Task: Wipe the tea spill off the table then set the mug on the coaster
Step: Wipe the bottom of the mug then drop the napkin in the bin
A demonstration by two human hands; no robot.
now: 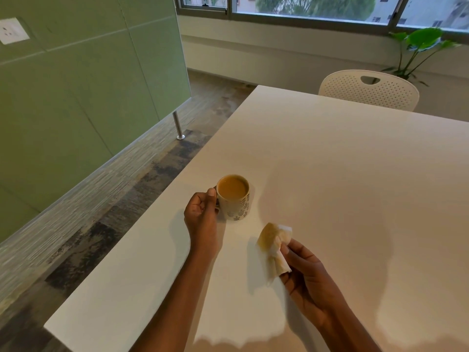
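From the head camera I see both bare forearms reaching forward over a wide white rectangular surface point(330, 161). The left grip point(201, 214) is curled at the handle side of a cream ceramic mug with dark leaf prints point(237, 209). Its thumb lies on top near the rim, its fingers are folded in, and its wrist is straight. The handle itself is hidden behind that hand. The mug stands upright on the surface near its left edge, filled almost to the brim with milky tan tea.

The right grip point(308, 273) sits nearer to me and to the right of the mug, palm turned leftward. Its thumb and fingers pinch a crumpled white paper tissue with a tan stain point(272, 242). I cannot tell whether the tissue's lower tip touches the surface.

A white perforated plastic chair point(369, 90) stands at the far edge, with a green leafy plant point(418, 44) behind it.
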